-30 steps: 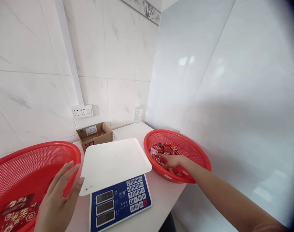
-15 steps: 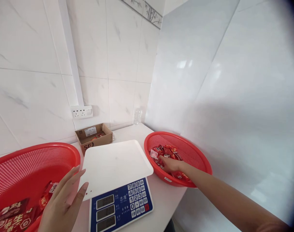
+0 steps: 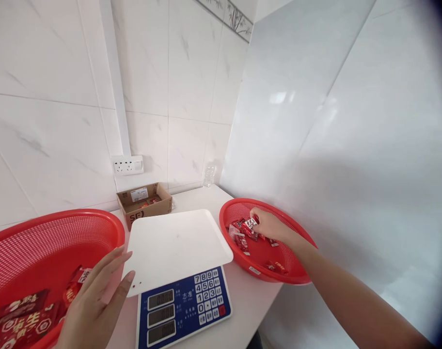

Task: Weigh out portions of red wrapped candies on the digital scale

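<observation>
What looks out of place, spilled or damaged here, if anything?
No spill or clear damage shows. Small dark spots mark the white tray near its front left corner, odd on that plain surface. The right basket seems to jut past the edge of the table.

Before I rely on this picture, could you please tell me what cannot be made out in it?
All in the head view:
- Left basket: its full outline is cut off by the left and bottom edges.
- Part of that basket's rim: hidden behind the left hand.
- Whether the right hand holds more than one red packet: its fingers hide this.
- Small print on the box label: too small.
</observation>
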{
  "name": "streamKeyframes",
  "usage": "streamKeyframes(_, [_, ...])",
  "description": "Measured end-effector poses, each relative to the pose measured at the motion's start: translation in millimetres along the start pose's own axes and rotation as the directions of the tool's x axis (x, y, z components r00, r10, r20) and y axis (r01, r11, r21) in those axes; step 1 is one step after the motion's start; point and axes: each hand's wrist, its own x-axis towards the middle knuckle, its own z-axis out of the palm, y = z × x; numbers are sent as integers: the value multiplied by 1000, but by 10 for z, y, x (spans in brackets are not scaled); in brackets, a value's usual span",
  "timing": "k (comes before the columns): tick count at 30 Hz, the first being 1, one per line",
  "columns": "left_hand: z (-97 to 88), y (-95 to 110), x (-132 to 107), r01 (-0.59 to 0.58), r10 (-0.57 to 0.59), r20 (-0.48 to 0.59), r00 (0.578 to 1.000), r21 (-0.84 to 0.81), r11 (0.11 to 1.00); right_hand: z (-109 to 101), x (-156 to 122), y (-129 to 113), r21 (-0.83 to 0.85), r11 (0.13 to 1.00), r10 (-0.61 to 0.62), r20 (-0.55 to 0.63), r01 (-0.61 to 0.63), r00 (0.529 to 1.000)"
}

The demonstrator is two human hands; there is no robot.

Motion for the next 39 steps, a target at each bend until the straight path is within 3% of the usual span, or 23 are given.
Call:
streamKeyframes(2, [1,32,9,-16,15,56,998,25,1000,-21,-60,-219,38,998,-42,-41,44,998])
streamKeyframes(4, [0,67,11,-35,33,94,995,24,999,53,-112,-458,151,983,-107,-8,107,994])
streamKeyframes(8, [-12,150,-2,-42,44,130,990,-19,999,433,-166,-900,509,840,-296,145,186,944])
streamKeyframes(12, [-15,200,-10,-11,18,200,980,-35,999,858,-200,-1238,646,752,-390,276,131,879])
streamKeyframes(14, [-9,202,-13,1,5,261,965,-23,1000,987,-220,-1337,659,737,-416,269,149,868])
streamKeyframes(21, [23,162,-55,-62,24,431,902,74,995,971,-231,-1280,374,823,-503,129,428,854])
streamKeyframes(26, [103,99,-69,-149,78,456,886,122,981,1009,-241,-1228,363,801,-552,141,476,822])
streamKeyframes(29, [144,72,-69,-177,82,461,884,166,970,1082,-253,-1299,244,795,-590,97,556,801])
streamKeyframes(31, [151,62,-69,-175,79,446,892,177,969,1140,-261,-1407,152,781,-624,133,606,770])
streamKeyframes(35, [121,52,-64,-147,70,369,927,184,972,1312,-241,-1681,55,696,-702,256,715,664])
streamKeyframes(39, [64,66,-38,-153,86,314,945,197,968,1466,-225,-1804,22,684,-691,340,729,638])
